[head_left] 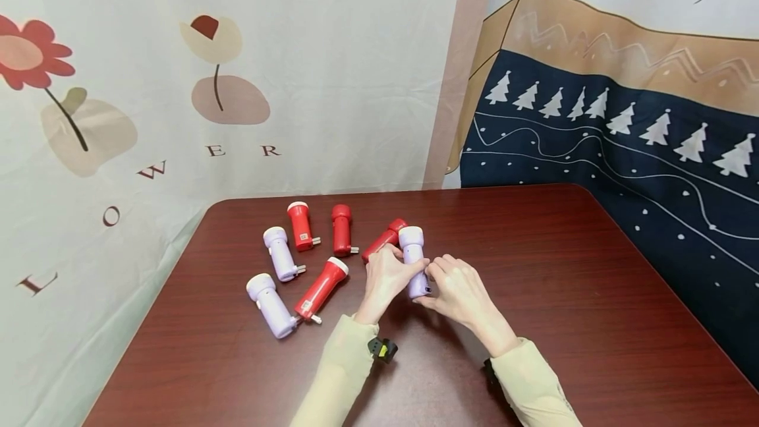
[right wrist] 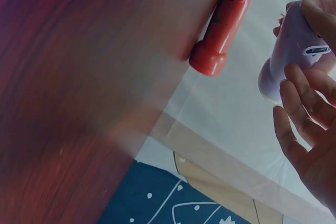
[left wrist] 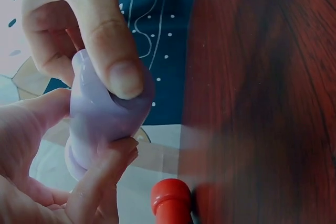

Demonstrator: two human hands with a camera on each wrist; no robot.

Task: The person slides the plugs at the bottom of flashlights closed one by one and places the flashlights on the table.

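Note:
Both hands are on one lavender flashlight (head_left: 413, 250), held above the table with its wide head pointing away. My left hand (head_left: 388, 277) grips its body from the left, thumb across it. At the tail end, my right hand (head_left: 465, 290) pinches it, thumb below and fingers on the side. The left wrist view shows the right thumb (left wrist: 118, 69) pressed on the tail of the lavender flashlight (left wrist: 100, 114). A dark slot shows on its side in the right wrist view. Just behind the left hand lies a red flashlight (head_left: 382, 240), partly hidden.
Left of the hands lie a red flashlight (head_left: 341, 229), two red ones with white rims (head_left: 300, 226), and two lavender ones (head_left: 281, 256). Several have plug prongs sticking out. The brown table (head_left: 563, 282) ends at printed cloths (head_left: 356, 84) behind.

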